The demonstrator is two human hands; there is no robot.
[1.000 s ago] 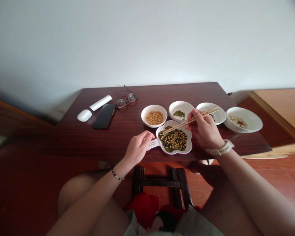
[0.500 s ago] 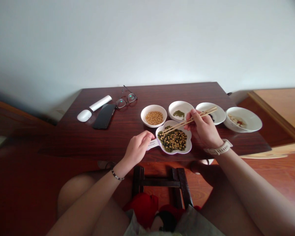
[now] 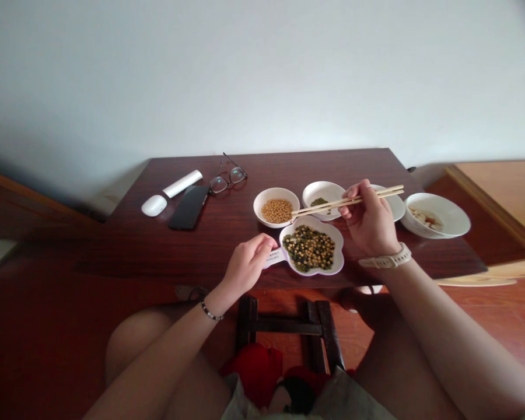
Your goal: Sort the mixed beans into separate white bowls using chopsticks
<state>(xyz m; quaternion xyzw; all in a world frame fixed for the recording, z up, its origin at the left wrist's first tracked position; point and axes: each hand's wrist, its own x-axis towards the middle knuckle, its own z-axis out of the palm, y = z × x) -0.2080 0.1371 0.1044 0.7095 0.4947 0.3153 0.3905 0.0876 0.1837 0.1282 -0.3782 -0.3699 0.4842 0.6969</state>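
Note:
My left hand (image 3: 247, 262) is closed on the handle of a white, flower-shaped dish (image 3: 339, 256) with a purple edge. Mixed beans (image 3: 310, 248), yellow, green and black, lie in it. In my right hand (image 3: 370, 219) is a pair of chopsticks (image 3: 324, 206), their tips between the dish and the bowl of yellow beans; whether they pinch a bean is too small to tell. This round white bowl (image 3: 258, 201) holds yellow soybeans (image 3: 276, 210). Beside it, another white bowl (image 3: 315, 188) has some green beans (image 3: 318, 202), partly behind the chopsticks. A third white bowl (image 3: 396, 207) is mostly hidden by my right hand.
At the right stands a larger white bowl (image 3: 450, 219) with pale and reddish pieces inside. Glasses (image 3: 227, 179), a black phone (image 3: 189, 207), a white stick-like case (image 3: 182, 184) and a white mouse-like object (image 3: 154, 205) lie on the left of the dark table (image 3: 227, 224).
My right hand has lifted the chopsticks out of the mixed beans and moved slightly right. Their tips are now near the soybean bowl's edge. My left hand keeps hold of the dish handle.

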